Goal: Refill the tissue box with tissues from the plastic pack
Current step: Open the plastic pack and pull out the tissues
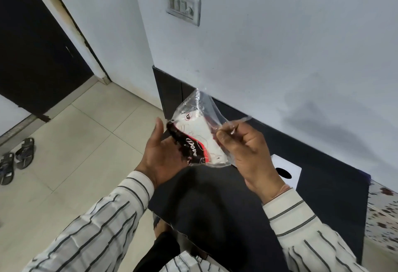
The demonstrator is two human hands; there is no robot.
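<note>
Here, plastic pack (199, 140) between hands: left (165, 155) cradling, right (243, 149) apparently pinching film.

Clear plastic pack (199, 138) with red, black, white print, word "Dove", held up off dark tabletop (323, 196), tilted, top open and stretched. White tissues (212, 142) inside. White tissue box (293, 169), dark round hole on top, sits on tabletop near wall.

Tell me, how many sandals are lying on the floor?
2, side by side on the tiled floor at the far left: one sandal, the other sandal partly cut off by the picture's edge.
</note>
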